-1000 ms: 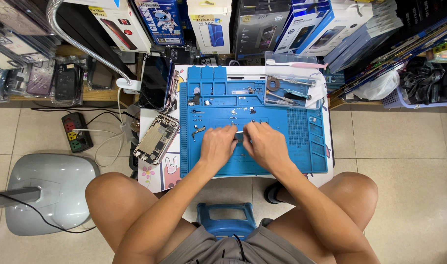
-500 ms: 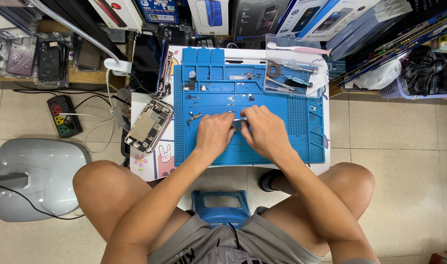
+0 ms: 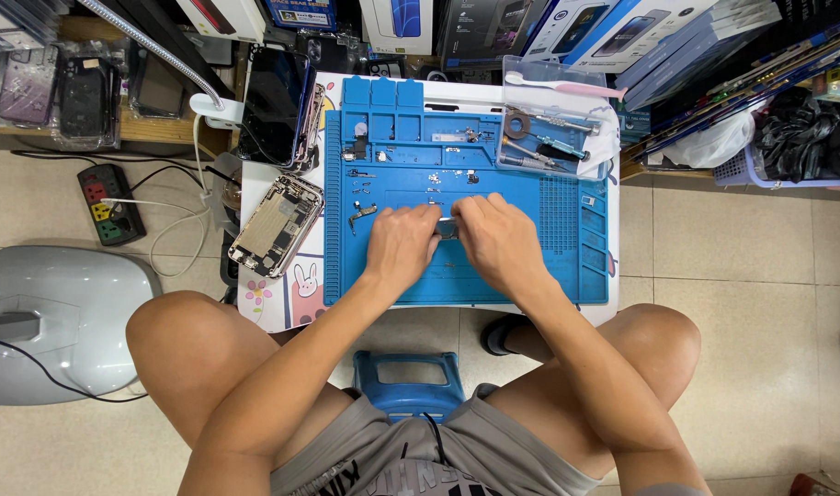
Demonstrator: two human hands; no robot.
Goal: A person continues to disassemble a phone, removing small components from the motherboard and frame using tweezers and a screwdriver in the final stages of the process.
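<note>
From above, the person sits on a blue stool (image 3: 407,386) with both forearms stretched over a small white table (image 3: 282,303). The left hand (image 3: 402,243) and the right hand (image 3: 498,241) lie knuckles-up on a blue mat (image 3: 567,266), fingertips nearly meeting. Between them sits a small dark part (image 3: 448,229), and both sets of fingers close in on it from either side; the left fingers (image 3: 426,220) are curled together and touch its left edge, the right fingers (image 3: 466,213) are bunched against its right edge. Whether either hand truly pinches it I cannot tell, since the knuckles hide the tips.

Just beyond the fingertips, tiny screws (image 3: 436,177) are scattered over the mat. Left of the left fingers lies a small metal bracket (image 3: 362,216). Further left, off the mat, rests an opened phone (image 3: 276,225), its insides facing up, and beyond it a black screen (image 3: 275,103) leans at the table's edge. Past the right fingers, up and to the right, stands a clear tray (image 3: 604,138) with tools, a pink brush (image 3: 576,87) lying across its far rim. A power strip (image 3: 110,204) lies on the floor well to the left.
</note>
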